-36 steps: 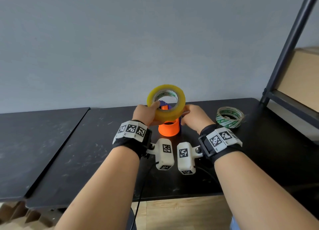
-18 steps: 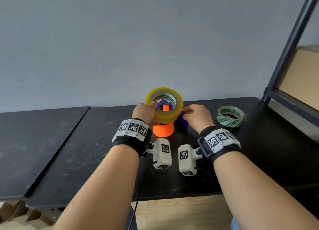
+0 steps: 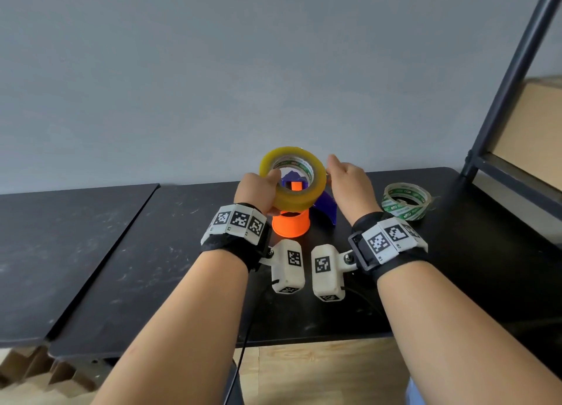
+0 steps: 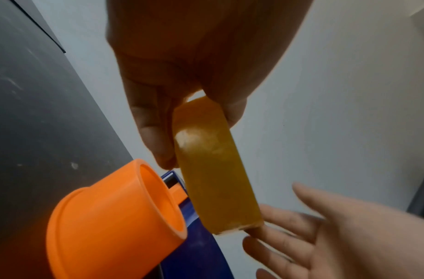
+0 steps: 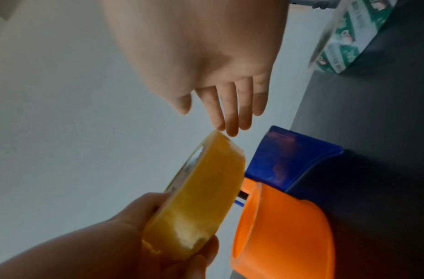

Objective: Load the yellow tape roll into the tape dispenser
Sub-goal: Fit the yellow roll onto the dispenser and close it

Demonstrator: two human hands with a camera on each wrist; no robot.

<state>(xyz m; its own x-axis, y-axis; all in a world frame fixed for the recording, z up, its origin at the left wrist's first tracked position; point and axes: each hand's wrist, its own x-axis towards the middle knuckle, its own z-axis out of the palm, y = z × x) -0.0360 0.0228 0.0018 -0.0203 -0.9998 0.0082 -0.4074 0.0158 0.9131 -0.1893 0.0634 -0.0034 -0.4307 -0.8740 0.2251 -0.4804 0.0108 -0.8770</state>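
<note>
The right hand [image 5: 201, 56] reaches out with straight fingers [image 5: 230, 113], their tips just beside the upper edge of the yellow tape roll [image 5: 201, 203]. The left hand [image 5: 134, 245] grips the roll's lower part. Beside the roll stands the tape dispenser [image 5: 285, 162], blue with an orange hub [image 5: 285, 236], on a black table [image 5: 373, 132]. A green-printed tape roll [image 5: 345, 35] lies beyond.

Both forearms reach forward, bare, each with a marker-tagged wristband. Left hand [image 3: 254, 191] grips the yellow tape roll [image 3: 296, 188]: thumb hooked inside the core, fingers [image 4: 156, 132] curled against the outer face, roll upright. Right hand [image 3: 349, 185] is flat and relaxed, fingers [image 5: 230, 111] straight and close together, tips just at the roll's far rim; contact unclear.
</note>
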